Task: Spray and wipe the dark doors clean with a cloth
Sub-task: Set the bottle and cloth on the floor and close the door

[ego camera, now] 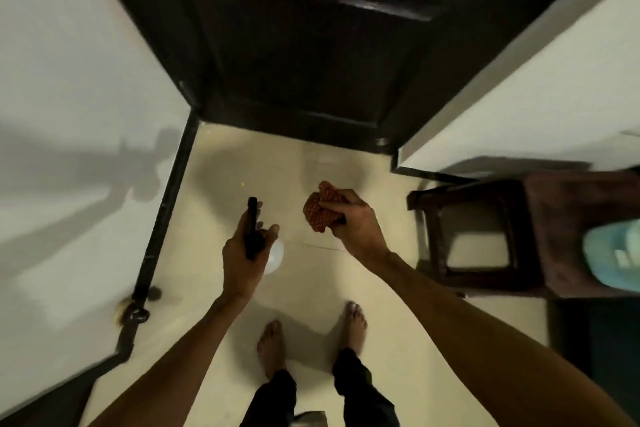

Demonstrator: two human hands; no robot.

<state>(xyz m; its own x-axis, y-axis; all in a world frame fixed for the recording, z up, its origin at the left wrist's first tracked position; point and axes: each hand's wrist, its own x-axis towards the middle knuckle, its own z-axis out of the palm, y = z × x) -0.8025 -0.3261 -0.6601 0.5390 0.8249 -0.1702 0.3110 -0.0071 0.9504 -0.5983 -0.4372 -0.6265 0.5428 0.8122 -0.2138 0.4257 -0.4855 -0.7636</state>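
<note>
Left hand [242, 255] round spray bottle [251, 218], right hand [356, 222] round cloth [320, 206], open floor [311, 288] before dark door [294, 45], stool [554, 225] at right

A dark door [304, 55] is seen straight ahead, at the far edge of the cream floor [311, 156]. A spray bottle [251, 222] with a black head and white body is gripped in the left hand [242, 253], nozzle pointed doorward. A bunched-up orange cloth [320, 206] is held in the right hand [356, 222], well off the door. Bare feet [272, 347] are planted mid-floor. A dark wooden stool [533, 218] is parked at the floor's right edge, with a pretty blurry pale blue bottle [613, 253] seen over it.
</note>
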